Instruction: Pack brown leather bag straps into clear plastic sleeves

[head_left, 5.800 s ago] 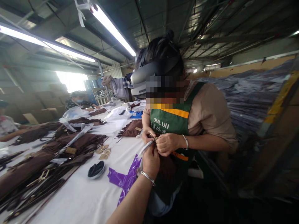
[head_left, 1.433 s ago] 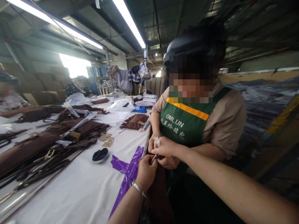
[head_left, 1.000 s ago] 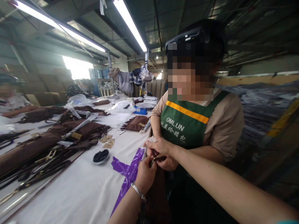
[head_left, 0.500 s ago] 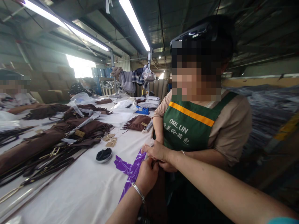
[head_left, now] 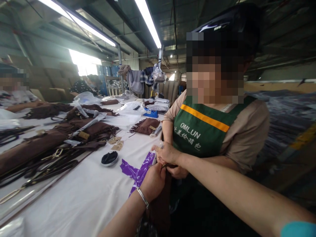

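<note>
Both hands seem to be steadying: left hand (head_left: 153,181) pinching a dark strip (head_left: 170,165), right hand (head_left: 170,153) above those fingers, grip unclear; next calls for firmness.

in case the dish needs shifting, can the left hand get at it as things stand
Probably yes: only purple tape seems to lie between the left hand and the dish, with nothing tall in the way. The hand looks busy, though, apparently pinching a dark strip.
</note>
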`<state>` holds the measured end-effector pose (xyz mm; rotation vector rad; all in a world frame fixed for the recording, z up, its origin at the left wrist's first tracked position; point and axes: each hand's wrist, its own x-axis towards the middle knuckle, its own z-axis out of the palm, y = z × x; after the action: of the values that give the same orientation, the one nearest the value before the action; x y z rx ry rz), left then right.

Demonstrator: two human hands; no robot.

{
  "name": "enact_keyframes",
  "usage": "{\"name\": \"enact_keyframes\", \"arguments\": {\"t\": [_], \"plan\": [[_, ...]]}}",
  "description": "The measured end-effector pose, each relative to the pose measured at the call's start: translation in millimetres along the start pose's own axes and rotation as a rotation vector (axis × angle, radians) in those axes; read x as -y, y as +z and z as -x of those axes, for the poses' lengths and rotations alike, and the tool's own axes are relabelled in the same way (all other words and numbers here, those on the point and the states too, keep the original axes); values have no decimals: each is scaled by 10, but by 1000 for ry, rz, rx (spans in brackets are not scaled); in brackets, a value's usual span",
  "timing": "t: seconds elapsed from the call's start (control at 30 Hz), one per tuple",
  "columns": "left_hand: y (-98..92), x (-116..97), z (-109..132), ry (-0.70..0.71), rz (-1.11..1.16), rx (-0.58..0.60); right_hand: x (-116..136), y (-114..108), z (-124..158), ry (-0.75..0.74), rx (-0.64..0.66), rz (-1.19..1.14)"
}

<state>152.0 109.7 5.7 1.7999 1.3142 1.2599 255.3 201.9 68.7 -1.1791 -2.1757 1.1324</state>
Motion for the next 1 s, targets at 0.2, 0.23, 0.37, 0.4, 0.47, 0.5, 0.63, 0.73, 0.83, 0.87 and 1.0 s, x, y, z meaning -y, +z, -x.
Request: {"name": "enact_keyframes", "arguments": {"t": [0.2,0.23,0.37,0.4,0.47,0.5,0.63,0.73,0.83,0.87,1.0], "plan": [[33,8,104,12,-81,-2,-58,115,43,28,34,-148],[40,-4,124,11,-121,-9,-44,117,80,16,32,-174],[34,-146,141,-30,-329,-57,80,-71,296,-43,76,-226],[26,-197,129,-39,-382,-60,129,-168,359,-53,77,-235],[17,-295,91,-54,-488,-39,254,-393,479,-78,-47,-198],[19,-337,69,-61,-543,-22,333,-504,532,-113,-187,-121],[73,-437,-1,-73,-719,31,690,-720,679,-435,-512,579],[121,-475,-19,-74,-782,33,845,-573,702,-394,-68,979],[132,-521,-10,-110,-816,63,828,-394,667,-167,95,1083],[128,-538,-4,-121,-826,78,801,-369,651,-133,90,1087],[113,-576,37,-124,-852,94,698,-428,607,-72,132,1095]]}}
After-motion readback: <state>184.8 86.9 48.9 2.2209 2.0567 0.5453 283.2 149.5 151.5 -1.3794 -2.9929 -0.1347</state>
